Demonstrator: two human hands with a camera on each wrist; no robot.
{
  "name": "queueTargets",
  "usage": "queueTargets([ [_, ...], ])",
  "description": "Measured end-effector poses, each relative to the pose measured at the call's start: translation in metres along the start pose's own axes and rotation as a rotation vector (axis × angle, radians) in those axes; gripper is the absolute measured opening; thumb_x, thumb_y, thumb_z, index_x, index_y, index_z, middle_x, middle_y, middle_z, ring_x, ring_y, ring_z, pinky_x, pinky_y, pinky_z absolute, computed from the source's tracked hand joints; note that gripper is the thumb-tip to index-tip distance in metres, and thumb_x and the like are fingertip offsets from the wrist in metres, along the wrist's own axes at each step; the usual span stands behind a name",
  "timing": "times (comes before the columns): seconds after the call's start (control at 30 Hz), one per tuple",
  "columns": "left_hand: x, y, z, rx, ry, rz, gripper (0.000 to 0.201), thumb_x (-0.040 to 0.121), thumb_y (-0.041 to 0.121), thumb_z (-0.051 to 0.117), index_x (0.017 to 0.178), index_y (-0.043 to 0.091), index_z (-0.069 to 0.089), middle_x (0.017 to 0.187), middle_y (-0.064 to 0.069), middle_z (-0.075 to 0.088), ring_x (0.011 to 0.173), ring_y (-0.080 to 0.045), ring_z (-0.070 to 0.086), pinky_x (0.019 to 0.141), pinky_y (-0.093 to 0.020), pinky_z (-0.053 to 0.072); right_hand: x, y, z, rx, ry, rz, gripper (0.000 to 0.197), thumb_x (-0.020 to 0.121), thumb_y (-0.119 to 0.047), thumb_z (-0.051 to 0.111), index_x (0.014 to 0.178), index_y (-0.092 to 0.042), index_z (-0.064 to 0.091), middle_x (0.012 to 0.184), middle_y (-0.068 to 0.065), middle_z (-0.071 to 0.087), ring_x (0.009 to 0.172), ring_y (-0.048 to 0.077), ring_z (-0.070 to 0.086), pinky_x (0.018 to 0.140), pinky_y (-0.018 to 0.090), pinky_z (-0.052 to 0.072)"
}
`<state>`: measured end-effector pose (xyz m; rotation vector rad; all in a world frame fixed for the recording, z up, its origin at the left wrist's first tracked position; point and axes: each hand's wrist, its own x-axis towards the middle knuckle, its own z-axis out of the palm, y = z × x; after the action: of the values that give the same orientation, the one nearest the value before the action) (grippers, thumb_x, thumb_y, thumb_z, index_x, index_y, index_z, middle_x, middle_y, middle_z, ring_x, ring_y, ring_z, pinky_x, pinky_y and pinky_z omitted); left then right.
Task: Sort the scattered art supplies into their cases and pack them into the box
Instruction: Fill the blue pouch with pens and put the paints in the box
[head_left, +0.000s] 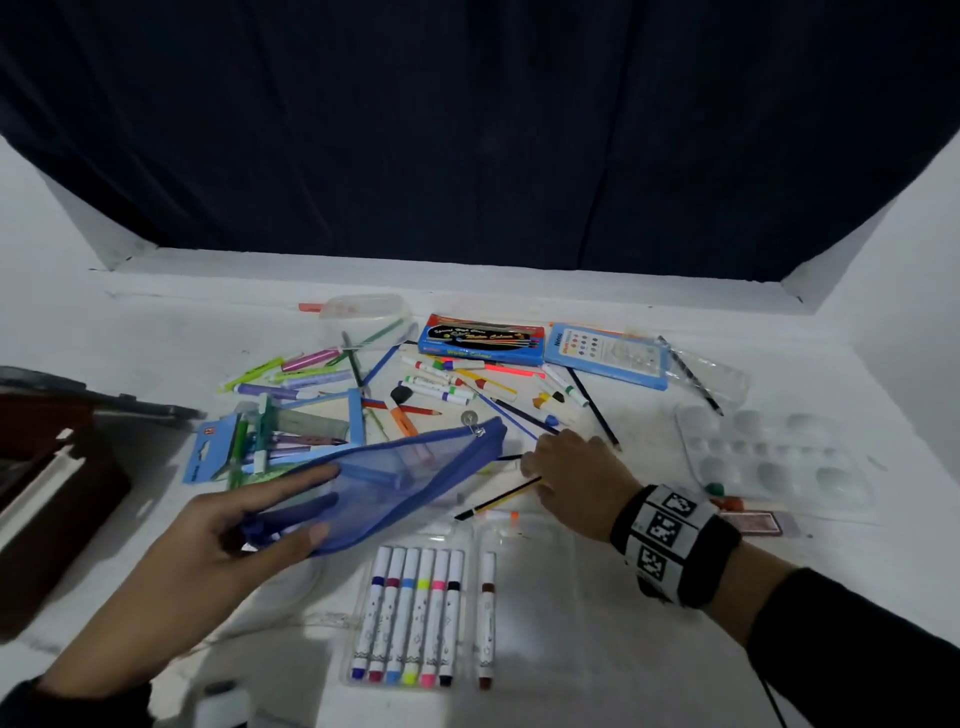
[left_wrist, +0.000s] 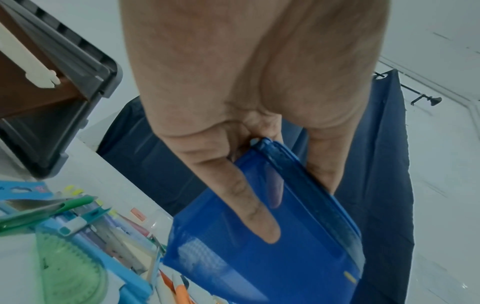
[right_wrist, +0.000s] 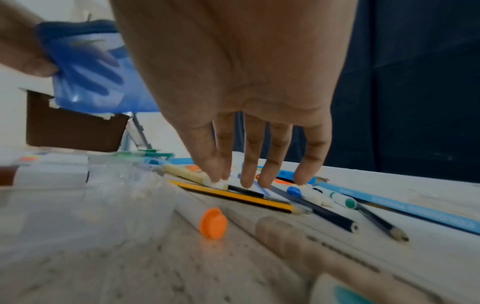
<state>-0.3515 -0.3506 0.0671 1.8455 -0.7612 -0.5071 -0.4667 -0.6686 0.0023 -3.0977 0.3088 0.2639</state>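
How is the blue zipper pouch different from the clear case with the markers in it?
The blue mesh pouch is soft cloth with a zipper; the clear marker case is stiff plastic. The pouch is held up by the left hand; the case lies flat on the table. The case shows markers in a neat row; the pouch's contents are unclear. You can see through both.

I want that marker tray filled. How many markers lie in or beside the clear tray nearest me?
7: six side by side in the clear tray, capped navy, maroon, blue, yellow, pink, black; one brown marker alone just right. None seem hidden.
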Motion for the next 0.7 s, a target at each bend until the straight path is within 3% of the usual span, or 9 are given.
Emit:
queueTargets([
  [0.1,0.0,0.0,-0.003,-0.005,0.03,0.015,0.044,0.077,0.034,0.081,0.12,0.039,0.071,0.118,0.014,0.072,0.12,0.0,0.06,0.1,-0.02,0.047,0.009,-0.006,0.0,-0.118,-0.024,-0.015,0.028,0.099,-0.021,0.041,0.125,-0.021,0.051,0.124,0.004,0.051,0.118,0.027,0.048,0.095,0.046,0.038],
  [0.2,0.003,0.003,0.002,-0.019,0.075,0.004,0.047,0.074,0.022,0.075,0.119,0.034,0.071,0.113,0.016,0.073,0.115,0.004,0.062,0.092,-0.01,0.048,0.009,-0.004,-0.002,-0.143,0.016,-0.004,0.027,0.098,-0.016,0.041,0.123,-0.022,0.049,0.121,0.003,0.053,0.114,0.026,0.052,0.091,0.043,0.039],
  [0.33,0.013,0.003,0.014,-0.182,0.067,-0.068,0.041,0.08,0.013,0.071,0.117,0.032,0.074,0.118,0.011,0.072,0.114,-0.007,0.066,0.093,-0.028,0.055,-0.001,0.011,-0.022,0.063,0.239,0.125,0.021,0.097,-0.016,0.042,0.115,-0.025,0.048,0.11,-0.001,0.06,0.097,0.022,0.06,0.077,0.036,0.046],
  [0.47,0.026,0.004,0.028,-0.304,0.08,-0.156,0.035,0.088,0.006,0.066,0.117,0.024,0.074,0.118,0.011,0.072,0.109,-0.013,0.069,0.081,-0.028,0.06,-0.021,0.026,-0.043,0.543,0.532,0.229,0.009,0.099,-0.016,0.046,0.097,-0.024,0.049,0.085,0.0,0.065,0.073,0.022,0.061,0.066,0.042,0.053],
  [0.6,0.037,0.009,0.042,-0.288,0.035,-0.17,0.034,0.087,0.009,0.068,0.116,0.026,0.075,0.114,0.015,0.073,0.105,-0.014,0.07,0.077,-0.027,0.061,-0.036,0.016,-0.065,0.707,0.743,0.068,0.01,0.1,-0.012,0.05,0.098,-0.021,0.054,0.081,-0.002,0.063,0.075,0.019,0.059,0.07,0.04,0.05],
  [0.7,0.044,0.017,0.052,-0.212,-0.076,-0.148,0.037,0.088,0.014,0.069,0.12,0.032,0.072,0.119,0.016,0.071,0.106,-0.014,0.07,0.086,-0.037,0.06,-0.042,-0.001,-0.07,0.445,0.748,-0.121,0.012,0.098,-0.016,0.052,0.102,-0.022,0.061,0.094,-0.002,0.061,0.088,0.021,0.057,0.075,0.038,0.047],
])
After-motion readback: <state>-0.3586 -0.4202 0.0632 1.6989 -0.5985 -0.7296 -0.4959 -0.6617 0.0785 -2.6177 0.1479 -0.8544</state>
